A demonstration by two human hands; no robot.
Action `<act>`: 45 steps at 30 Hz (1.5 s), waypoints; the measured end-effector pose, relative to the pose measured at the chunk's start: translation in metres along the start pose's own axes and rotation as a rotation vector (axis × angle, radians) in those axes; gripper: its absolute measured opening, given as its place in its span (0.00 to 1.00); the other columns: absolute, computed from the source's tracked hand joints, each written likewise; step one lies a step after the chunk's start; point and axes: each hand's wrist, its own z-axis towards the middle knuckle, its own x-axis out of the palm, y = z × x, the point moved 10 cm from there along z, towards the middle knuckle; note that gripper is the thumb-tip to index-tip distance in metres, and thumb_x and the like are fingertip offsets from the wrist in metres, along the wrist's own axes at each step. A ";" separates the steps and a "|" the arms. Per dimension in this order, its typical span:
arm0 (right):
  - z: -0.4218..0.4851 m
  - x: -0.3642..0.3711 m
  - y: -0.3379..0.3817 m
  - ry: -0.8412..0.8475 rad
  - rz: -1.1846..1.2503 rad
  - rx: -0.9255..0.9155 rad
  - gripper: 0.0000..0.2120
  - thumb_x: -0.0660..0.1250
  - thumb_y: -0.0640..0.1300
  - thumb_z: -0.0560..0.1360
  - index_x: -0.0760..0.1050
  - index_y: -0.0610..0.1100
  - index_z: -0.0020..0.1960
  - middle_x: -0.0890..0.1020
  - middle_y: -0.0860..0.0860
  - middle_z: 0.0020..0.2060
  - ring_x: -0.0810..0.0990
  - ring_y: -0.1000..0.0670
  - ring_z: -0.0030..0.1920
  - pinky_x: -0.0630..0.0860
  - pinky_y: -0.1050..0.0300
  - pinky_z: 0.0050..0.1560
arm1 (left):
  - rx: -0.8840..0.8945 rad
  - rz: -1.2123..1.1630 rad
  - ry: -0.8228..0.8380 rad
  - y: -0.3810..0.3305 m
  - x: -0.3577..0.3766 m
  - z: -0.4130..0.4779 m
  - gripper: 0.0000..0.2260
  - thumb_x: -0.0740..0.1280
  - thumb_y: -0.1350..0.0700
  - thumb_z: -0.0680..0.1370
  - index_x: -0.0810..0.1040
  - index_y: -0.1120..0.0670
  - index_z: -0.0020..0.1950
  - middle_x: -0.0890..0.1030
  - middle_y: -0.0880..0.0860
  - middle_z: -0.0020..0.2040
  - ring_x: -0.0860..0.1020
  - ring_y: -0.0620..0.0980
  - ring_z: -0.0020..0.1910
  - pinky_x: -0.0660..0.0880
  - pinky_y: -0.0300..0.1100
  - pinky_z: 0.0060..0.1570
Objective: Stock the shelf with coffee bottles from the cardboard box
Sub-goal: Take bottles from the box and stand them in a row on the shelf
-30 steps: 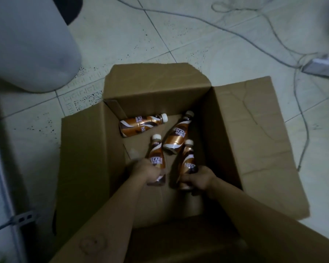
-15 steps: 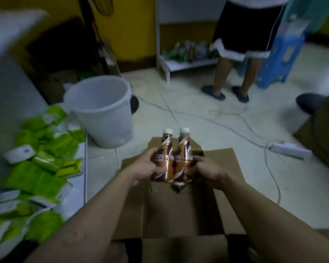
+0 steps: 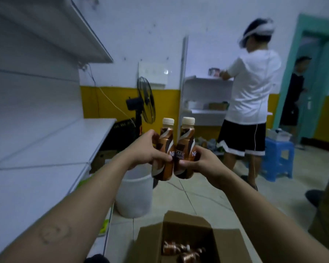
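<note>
**Stockroom check: two bottles in hand above the open box**

White shelving (image 3: 46, 141) lines the left wall in tiers. Across the tiled floor, a person in a white shirt (image 3: 253, 88) stands at a second shelf unit. The cardboard box (image 3: 152, 242) sits open on the floor at the bottom of view, with a white bucket (image 3: 133, 196) between it and the shelving. The left hand (image 3: 148, 149) grips the left bottle (image 3: 164, 149) round its body, and the right hand (image 3: 201, 162) grips the right bottle (image 3: 185, 147) likewise. Both bottles are upright, touching side by side, held in the air above the box. Several loose bottles (image 3: 180, 250) lie on their sides inside the box
</note>
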 end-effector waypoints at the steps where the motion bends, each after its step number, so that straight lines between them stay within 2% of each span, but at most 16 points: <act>1: 0.001 0.004 0.019 -0.002 -0.001 -0.035 0.22 0.78 0.41 0.66 0.76 0.47 0.58 0.85 0.51 0.47 0.84 0.53 0.48 0.79 0.59 0.44 | 0.017 0.030 -0.020 -0.015 -0.015 -0.004 0.38 0.82 0.54 0.59 0.66 0.49 0.63 0.77 0.49 0.54 0.78 0.47 0.51 0.79 0.46 0.44; 4: 0.007 0.026 0.064 0.036 0.021 -0.121 0.22 0.78 0.42 0.65 0.76 0.48 0.57 0.85 0.52 0.46 0.84 0.55 0.47 0.79 0.62 0.42 | 0.113 0.174 -0.067 -0.060 -0.057 -0.022 0.46 0.82 0.56 0.58 0.60 0.43 0.69 0.75 0.44 0.55 0.75 0.46 0.54 0.76 0.44 0.50; 6: 0.013 0.049 0.084 0.092 0.058 -0.160 0.23 0.78 0.40 0.65 0.76 0.47 0.57 0.86 0.51 0.47 0.85 0.53 0.47 0.80 0.60 0.42 | 0.143 0.264 -0.098 -0.080 -0.083 -0.038 0.49 0.82 0.56 0.57 0.59 0.38 0.70 0.72 0.39 0.53 0.75 0.41 0.50 0.75 0.40 0.46; 10: 0.026 0.117 0.107 0.234 0.092 -0.231 0.24 0.78 0.35 0.63 0.77 0.47 0.56 0.86 0.50 0.47 0.85 0.52 0.47 0.81 0.57 0.43 | 0.102 0.315 -0.230 -0.078 -0.141 -0.080 0.32 0.80 0.52 0.60 0.70 0.40 0.59 0.76 0.45 0.52 0.79 0.47 0.48 0.79 0.43 0.39; 13: 0.030 0.183 0.104 0.359 0.106 -0.239 0.24 0.79 0.33 0.62 0.77 0.43 0.56 0.86 0.47 0.48 0.85 0.48 0.49 0.80 0.48 0.51 | -0.031 0.347 -0.345 -0.054 -0.183 -0.121 0.22 0.79 0.51 0.64 0.76 0.46 0.54 0.80 0.49 0.48 0.82 0.49 0.44 0.81 0.44 0.35; 15: 0.028 0.228 0.099 0.446 0.128 -0.230 0.23 0.79 0.33 0.61 0.78 0.41 0.55 0.86 0.46 0.47 0.84 0.45 0.50 0.79 0.47 0.53 | -0.155 0.412 -0.418 -0.037 -0.209 -0.152 0.18 0.80 0.53 0.63 0.78 0.51 0.49 0.83 0.51 0.45 0.83 0.50 0.42 0.82 0.45 0.36; 17: 0.020 0.273 0.094 0.553 0.149 -0.222 0.23 0.78 0.31 0.62 0.78 0.39 0.54 0.86 0.44 0.48 0.84 0.45 0.50 0.80 0.48 0.53 | -0.272 0.507 -0.467 -0.025 -0.228 -0.183 0.19 0.81 0.55 0.61 0.78 0.53 0.47 0.83 0.52 0.43 0.83 0.50 0.40 0.82 0.46 0.37; 21: -0.002 0.354 0.100 0.736 0.129 -0.270 0.22 0.79 0.31 0.59 0.79 0.42 0.51 0.85 0.49 0.42 0.83 0.49 0.44 0.81 0.51 0.48 | -0.414 0.713 -0.571 -0.021 -0.262 -0.247 0.20 0.81 0.53 0.61 0.77 0.48 0.48 0.81 0.49 0.42 0.81 0.48 0.37 0.80 0.41 0.31; 23: -0.015 0.390 0.108 0.804 0.100 -0.309 0.24 0.79 0.33 0.56 0.79 0.45 0.50 0.85 0.51 0.40 0.82 0.51 0.42 0.81 0.52 0.47 | -0.503 0.849 -0.614 -0.024 -0.282 -0.280 0.20 0.80 0.49 0.61 0.77 0.48 0.48 0.80 0.48 0.43 0.80 0.48 0.38 0.80 0.46 0.35; 26: -0.038 0.440 0.122 0.921 0.065 -0.360 0.28 0.80 0.39 0.53 0.78 0.49 0.52 0.84 0.53 0.44 0.82 0.51 0.46 0.80 0.54 0.49 | -0.667 1.017 -0.649 -0.024 -0.308 -0.327 0.21 0.80 0.44 0.60 0.76 0.47 0.46 0.80 0.48 0.41 0.78 0.48 0.39 0.78 0.47 0.39; 28: -0.051 0.470 0.128 0.990 0.059 -0.365 0.27 0.79 0.37 0.57 0.77 0.51 0.54 0.84 0.52 0.47 0.82 0.50 0.49 0.79 0.54 0.51 | -0.744 1.090 -0.672 -0.022 -0.321 -0.354 0.21 0.80 0.43 0.59 0.76 0.47 0.44 0.80 0.47 0.39 0.78 0.47 0.37 0.77 0.45 0.37; 31: -0.061 0.507 0.134 1.042 0.111 -0.314 0.28 0.80 0.35 0.58 0.76 0.51 0.54 0.83 0.49 0.49 0.82 0.49 0.51 0.80 0.51 0.53 | -0.864 1.200 -0.680 -0.016 -0.333 -0.388 0.20 0.78 0.40 0.58 0.75 0.46 0.42 0.78 0.45 0.37 0.76 0.46 0.36 0.72 0.41 0.33; 34: -0.076 0.538 0.141 1.092 0.105 -0.331 0.29 0.79 0.36 0.59 0.74 0.50 0.56 0.83 0.50 0.51 0.81 0.48 0.54 0.78 0.45 0.58 | -0.975 1.319 -0.644 -0.003 -0.339 -0.409 0.20 0.77 0.40 0.60 0.76 0.47 0.44 0.77 0.47 0.37 0.75 0.49 0.36 0.72 0.42 0.34; 37: -0.082 0.558 0.144 1.079 0.074 -0.373 0.26 0.78 0.36 0.61 0.76 0.49 0.57 0.84 0.48 0.47 0.82 0.45 0.51 0.79 0.42 0.56 | -0.992 1.433 -0.676 0.000 -0.339 -0.419 0.20 0.75 0.39 0.61 0.75 0.49 0.44 0.76 0.49 0.37 0.75 0.51 0.36 0.73 0.44 0.35; 40: -0.085 0.568 0.148 1.058 -0.013 -0.430 0.24 0.81 0.41 0.60 0.78 0.48 0.54 0.84 0.51 0.42 0.83 0.47 0.46 0.80 0.45 0.53 | -1.085 1.529 -0.695 0.001 -0.339 -0.430 0.21 0.73 0.37 0.64 0.72 0.50 0.44 0.74 0.51 0.35 0.73 0.51 0.34 0.70 0.44 0.35; 45: -0.092 0.574 0.163 0.975 -0.163 -0.600 0.25 0.78 0.45 0.64 0.75 0.49 0.59 0.82 0.53 0.49 0.80 0.51 0.49 0.75 0.55 0.53 | -1.039 1.735 -0.725 -0.008 -0.332 -0.429 0.25 0.74 0.38 0.63 0.73 0.54 0.48 0.70 0.54 0.41 0.65 0.52 0.38 0.62 0.45 0.39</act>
